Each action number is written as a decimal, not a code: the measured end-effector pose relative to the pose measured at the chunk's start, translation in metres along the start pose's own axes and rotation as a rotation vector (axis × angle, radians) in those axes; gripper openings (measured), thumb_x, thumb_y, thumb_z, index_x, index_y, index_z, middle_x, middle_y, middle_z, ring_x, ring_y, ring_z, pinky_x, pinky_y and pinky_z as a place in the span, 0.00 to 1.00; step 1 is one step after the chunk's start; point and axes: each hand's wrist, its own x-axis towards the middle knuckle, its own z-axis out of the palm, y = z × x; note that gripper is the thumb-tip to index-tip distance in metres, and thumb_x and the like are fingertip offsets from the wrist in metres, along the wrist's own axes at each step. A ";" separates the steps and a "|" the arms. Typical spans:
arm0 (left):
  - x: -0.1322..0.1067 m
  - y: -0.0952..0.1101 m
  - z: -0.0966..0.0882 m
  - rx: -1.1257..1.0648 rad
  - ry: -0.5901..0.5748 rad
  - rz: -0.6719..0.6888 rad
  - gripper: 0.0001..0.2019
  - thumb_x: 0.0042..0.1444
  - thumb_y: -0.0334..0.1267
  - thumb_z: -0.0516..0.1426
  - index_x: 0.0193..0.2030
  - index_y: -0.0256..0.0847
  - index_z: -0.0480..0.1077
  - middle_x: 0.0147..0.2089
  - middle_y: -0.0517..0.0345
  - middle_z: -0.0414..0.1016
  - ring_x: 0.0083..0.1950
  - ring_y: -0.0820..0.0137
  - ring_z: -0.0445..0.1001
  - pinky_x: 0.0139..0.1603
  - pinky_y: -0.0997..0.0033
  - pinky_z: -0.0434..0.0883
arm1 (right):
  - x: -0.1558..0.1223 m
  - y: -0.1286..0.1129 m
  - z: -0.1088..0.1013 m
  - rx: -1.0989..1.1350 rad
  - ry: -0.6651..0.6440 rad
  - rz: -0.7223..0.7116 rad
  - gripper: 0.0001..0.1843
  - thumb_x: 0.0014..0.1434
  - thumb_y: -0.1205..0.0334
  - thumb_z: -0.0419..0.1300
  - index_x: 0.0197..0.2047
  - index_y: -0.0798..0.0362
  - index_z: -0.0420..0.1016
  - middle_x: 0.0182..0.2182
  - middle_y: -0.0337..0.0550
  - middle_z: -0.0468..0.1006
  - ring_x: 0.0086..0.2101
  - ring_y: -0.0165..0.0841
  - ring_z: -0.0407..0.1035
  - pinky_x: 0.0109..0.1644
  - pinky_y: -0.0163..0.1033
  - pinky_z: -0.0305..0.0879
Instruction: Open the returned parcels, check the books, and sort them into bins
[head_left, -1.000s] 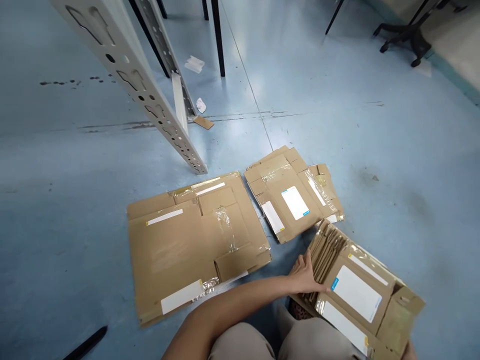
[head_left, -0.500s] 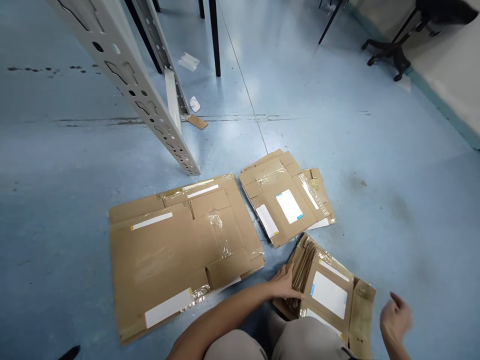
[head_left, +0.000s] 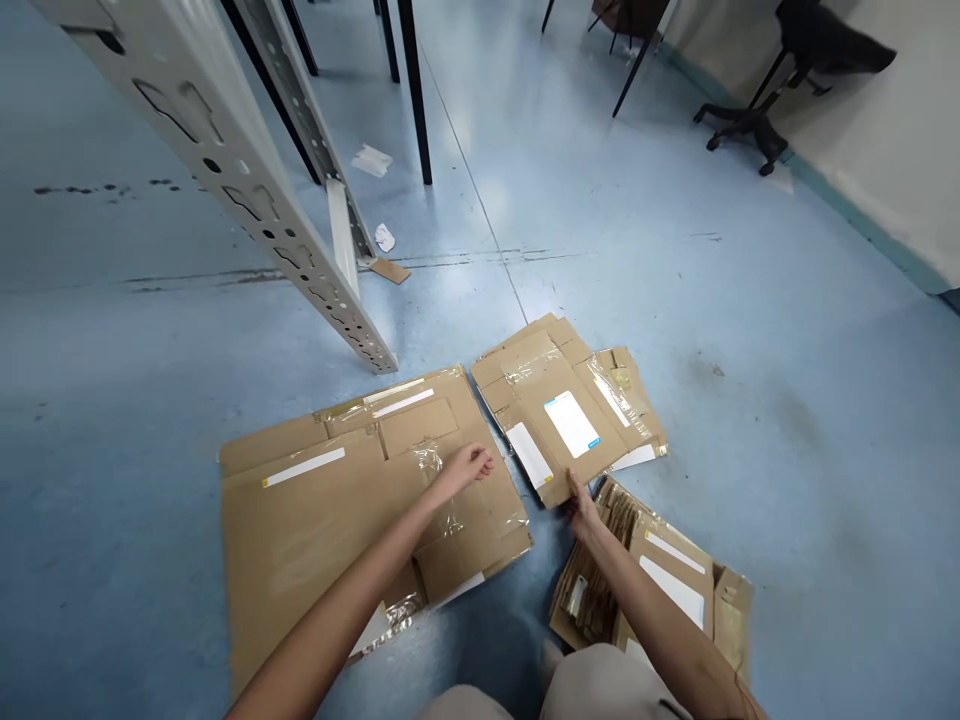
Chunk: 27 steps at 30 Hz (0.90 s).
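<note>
My right hand (head_left: 582, 508) grips the near corner of a flattened cardboard box (head_left: 525, 375), thumb on top and fingers out of sight below the edge. That box carries white labels and lies on other flattened cardboard. Over the right part of a large flattened cardboard box (head_left: 300, 520), my left hand (head_left: 469, 466) hovers with its fingers curled in and nothing visible in them. Beneath my right forearm is a thick stack of folded cardboard (head_left: 720, 590), partly hidden by the arm, close to my knees.
A grey perforated metal rack post (head_left: 300, 260) stands beyond the large box. Near its foot lie a cardboard scrap (head_left: 391, 270) and white paper scraps (head_left: 372, 160). Black table legs (head_left: 416, 100) rise behind. A black wheeled chair (head_left: 750, 120) is by the wall at far right.
My left hand has left the near stack and moved up and left over the large box. My right hand has come across from the right and taken hold of the labelled box's corner.
</note>
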 end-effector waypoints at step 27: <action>-0.106 0.053 -0.131 -0.432 0.418 0.161 0.40 0.50 0.69 0.46 0.54 0.34 0.69 0.49 0.46 0.76 0.54 0.51 0.71 0.53 0.54 0.69 | -0.024 -0.137 -0.064 0.357 -0.328 0.108 0.28 0.35 0.44 0.73 0.36 0.53 0.75 0.30 0.46 0.81 0.31 0.41 0.75 0.33 0.41 0.73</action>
